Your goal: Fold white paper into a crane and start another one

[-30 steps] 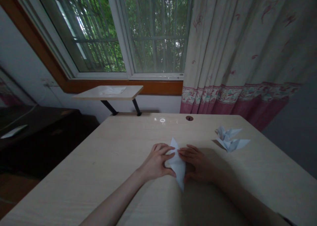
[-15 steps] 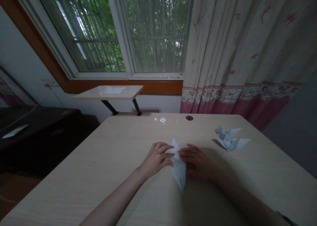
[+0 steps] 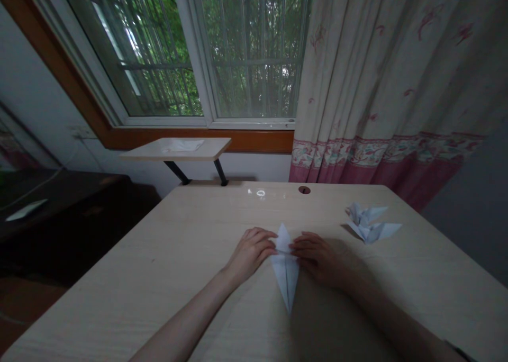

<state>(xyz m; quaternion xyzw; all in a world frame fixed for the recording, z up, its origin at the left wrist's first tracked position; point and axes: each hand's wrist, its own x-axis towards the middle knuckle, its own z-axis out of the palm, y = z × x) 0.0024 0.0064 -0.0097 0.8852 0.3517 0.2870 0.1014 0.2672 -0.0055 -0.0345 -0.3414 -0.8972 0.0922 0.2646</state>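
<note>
A white sheet of paper folded into a long, narrow diamond (image 3: 286,274) lies on the table in front of me, with a crease down the middle of its lower half. My left hand (image 3: 254,251) grips its left edge near the widest part, thumb and fingers closed there. On the opposite edge, my right hand (image 3: 317,255) has its fingertips pressed on the paper, its thumb partly in shadow. Off to the right, folded white paper cranes (image 3: 371,227) stand close together, apart from both hands.
The pale wooden table (image 3: 190,235) has a round cable hole (image 3: 304,190) near its back edge. At the back left, a small raised shelf (image 3: 216,147) on black legs carries white paper (image 3: 184,145). A floral curtain (image 3: 357,87) hangs behind, beside a barred window (image 3: 250,50).
The folded paper now lies flatter and straighter, showing its centre crease and both lower edges. My left fingers have drawn slightly back toward its left edge; my right hand has shifted slightly right.
</note>
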